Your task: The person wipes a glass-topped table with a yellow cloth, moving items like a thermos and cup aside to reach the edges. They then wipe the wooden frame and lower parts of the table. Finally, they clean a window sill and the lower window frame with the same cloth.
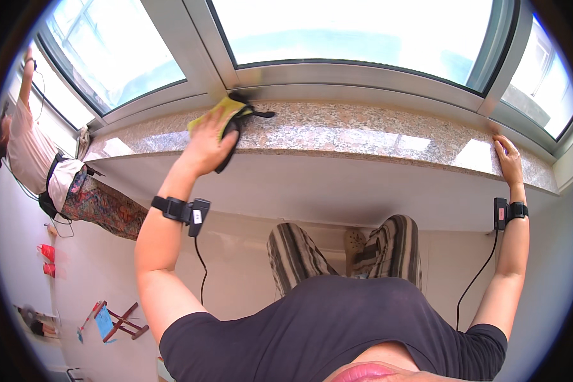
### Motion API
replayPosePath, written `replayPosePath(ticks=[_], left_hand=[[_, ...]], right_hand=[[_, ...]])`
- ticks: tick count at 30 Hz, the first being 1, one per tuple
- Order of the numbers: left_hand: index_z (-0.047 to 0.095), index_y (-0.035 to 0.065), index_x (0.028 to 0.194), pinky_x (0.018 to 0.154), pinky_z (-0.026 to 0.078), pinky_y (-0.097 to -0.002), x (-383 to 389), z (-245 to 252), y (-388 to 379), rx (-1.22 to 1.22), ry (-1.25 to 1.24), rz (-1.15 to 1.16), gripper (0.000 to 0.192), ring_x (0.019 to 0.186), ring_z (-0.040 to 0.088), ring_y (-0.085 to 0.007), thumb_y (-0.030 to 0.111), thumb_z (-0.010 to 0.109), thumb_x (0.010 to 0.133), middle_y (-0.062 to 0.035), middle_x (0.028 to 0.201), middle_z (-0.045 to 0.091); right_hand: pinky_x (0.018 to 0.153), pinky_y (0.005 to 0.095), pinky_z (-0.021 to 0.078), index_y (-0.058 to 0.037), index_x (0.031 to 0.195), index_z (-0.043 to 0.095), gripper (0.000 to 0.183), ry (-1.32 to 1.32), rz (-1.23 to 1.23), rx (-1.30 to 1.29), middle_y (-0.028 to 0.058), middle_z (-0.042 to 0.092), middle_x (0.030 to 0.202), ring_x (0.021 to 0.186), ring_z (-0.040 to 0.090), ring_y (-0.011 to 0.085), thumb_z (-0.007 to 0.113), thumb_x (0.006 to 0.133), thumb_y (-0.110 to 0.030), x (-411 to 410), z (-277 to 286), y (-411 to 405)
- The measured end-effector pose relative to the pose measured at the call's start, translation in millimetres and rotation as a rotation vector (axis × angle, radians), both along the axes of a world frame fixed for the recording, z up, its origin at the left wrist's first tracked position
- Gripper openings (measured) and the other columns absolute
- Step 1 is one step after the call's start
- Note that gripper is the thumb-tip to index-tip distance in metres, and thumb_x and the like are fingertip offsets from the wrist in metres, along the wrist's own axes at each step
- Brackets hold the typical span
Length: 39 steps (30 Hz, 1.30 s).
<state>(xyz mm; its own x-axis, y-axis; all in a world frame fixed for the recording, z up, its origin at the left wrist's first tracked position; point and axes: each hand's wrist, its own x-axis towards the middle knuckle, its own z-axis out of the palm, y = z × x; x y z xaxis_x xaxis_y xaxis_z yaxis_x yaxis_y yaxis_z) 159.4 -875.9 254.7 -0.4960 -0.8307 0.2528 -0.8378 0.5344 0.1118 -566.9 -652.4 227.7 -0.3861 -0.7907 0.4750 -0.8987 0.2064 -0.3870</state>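
My left hand (211, 146) presses a yellow and dark cloth (224, 111) onto the speckled granite windowsill (305, 117). The fingers lie over its yellow side, while a dark edge shows by the thumb and under the palm. A dark corner sticks out to the right along the sill, partly blurred. Towards the sill's right end, my right hand (510, 160) rests on the stone, holding nothing, with fingertips close to the metal window frame (372, 79). Each wrist wears a black strap with a small cabled device.
At the left, another person (40, 157) reaches up to a window. A bundled cloth (83, 142) lies at the sill's left end. Behind on the floor are a folding stool (119, 322) with a blue seat and red buckets (47, 252). Black cables (203, 267) hang from both wrists.
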Motion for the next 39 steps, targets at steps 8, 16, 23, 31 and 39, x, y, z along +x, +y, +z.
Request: replayPosePath(ticks=[8, 16, 23, 31, 39], left_hand=[[0.033, 0.0082, 0.153, 0.118, 0.025, -0.0469, 138, -15, -78, -0.033, 0.013, 0.456, 0.073, 0.146, 0.03, -0.0382, 0.051, 0.044, 0.096, -0.0182, 0.158, 0.033], [0.046, -0.004, 0.142, 0.115, 0.028, -0.0477, 159, -25, -104, 0.027, 0.059, 0.608, 0.075, 0.138, 0.038, -0.0433, 0.052, 0.036, 0.092, -0.0299, 0.144, 0.047], [0.057, -0.003, 0.126, 0.104, 0.038, -0.0451, 72, -35, -32, -0.222, 0.23, 0.086, 0.05, 0.117, 0.054, -0.0435, 0.037, 0.047, 0.098, -0.0261, 0.12, 0.062], [0.038, 0.0085, 0.151, 0.119, 0.023, -0.0477, -122, -8, 69, -0.07, 0.153, -0.195, 0.063, 0.142, 0.034, -0.0435, 0.027, 0.055, 0.094, -0.025, 0.15, 0.042], [0.032, 0.0265, 0.155, 0.119, 0.021, -0.0554, -314, -6, 119, -0.16, -0.093, -0.455, 0.061, 0.144, 0.028, -0.0482, 0.037, 0.047, 0.098, -0.0222, 0.158, 0.032]], right_hand=[[0.103, 0.0339, 0.0449, -0.0055, 0.117, 0.069, 0.031, 0.036, 0.007, -0.002, 0.0118, 0.066, 0.127, 0.118, 0.062, 0.0273, 0.06, 0.097, -0.026, 2, 0, -2], [0.101, 0.0352, 0.0456, -0.0044, 0.114, 0.068, 0.031, 0.048, 0.013, -0.058, 0.0133, 0.067, 0.122, 0.117, 0.061, 0.0321, 0.059, 0.095, -0.026, 13, 4, 0], [0.102, 0.0372, 0.0454, -0.0074, 0.118, 0.068, 0.038, 0.059, -0.056, -0.022, 0.0114, 0.067, 0.125, 0.118, 0.061, 0.0315, 0.057, 0.094, -0.035, 20, 5, -1], [0.102, 0.0395, 0.0465, -0.0108, 0.118, 0.069, 0.038, 0.115, -0.078, -0.037, 0.0091, 0.066, 0.126, 0.116, 0.061, 0.031, 0.056, 0.094, -0.037, 21, 0, -3], [0.1, 0.0405, 0.0476, -0.0108, 0.117, 0.069, 0.037, 0.122, -0.075, -0.034, 0.0088, 0.067, 0.124, 0.114, 0.062, 0.0317, 0.055, 0.095, -0.038, 27, -2, -4]])
